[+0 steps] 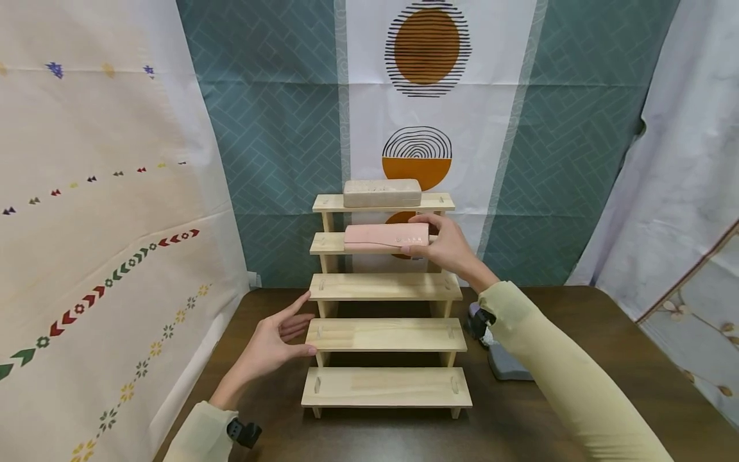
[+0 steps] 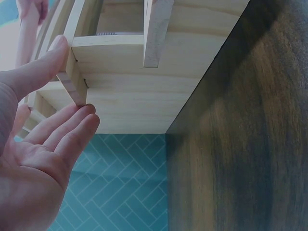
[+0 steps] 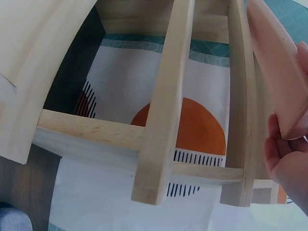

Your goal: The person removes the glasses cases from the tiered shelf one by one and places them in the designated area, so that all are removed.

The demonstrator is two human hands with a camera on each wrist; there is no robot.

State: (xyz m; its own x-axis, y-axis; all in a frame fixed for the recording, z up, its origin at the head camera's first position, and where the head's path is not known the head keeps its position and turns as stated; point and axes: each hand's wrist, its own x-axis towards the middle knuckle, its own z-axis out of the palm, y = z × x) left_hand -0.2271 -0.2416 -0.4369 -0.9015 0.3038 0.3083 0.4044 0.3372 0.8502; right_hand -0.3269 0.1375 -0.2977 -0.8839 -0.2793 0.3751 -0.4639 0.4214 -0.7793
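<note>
A light wooden stepped shelf rack [image 1: 385, 287] stands on the dark table. On its second tier from the top lies a pink glasses case [image 1: 378, 236], long and folded, with small lettering near its right end. My right hand [image 1: 447, 245] grips that right end between thumb and fingers; the right wrist view shows the pink case's side [image 3: 279, 67] against the fingers. At the rack's left side, my left hand [image 1: 267, 346] spreads its thumb and nearly straight fingers around a lower tier's end. In the left wrist view, thumb and fingertips [image 2: 86, 109] touch that board.
A pale beige case [image 1: 382, 193] sits on the top tier. Right of the rack on the table [image 1: 583, 333], a grey-blue object [image 1: 508, 364] is partly hidden by my right sleeve. Patterned cloths [image 1: 271, 128] hang behind and at both sides.
</note>
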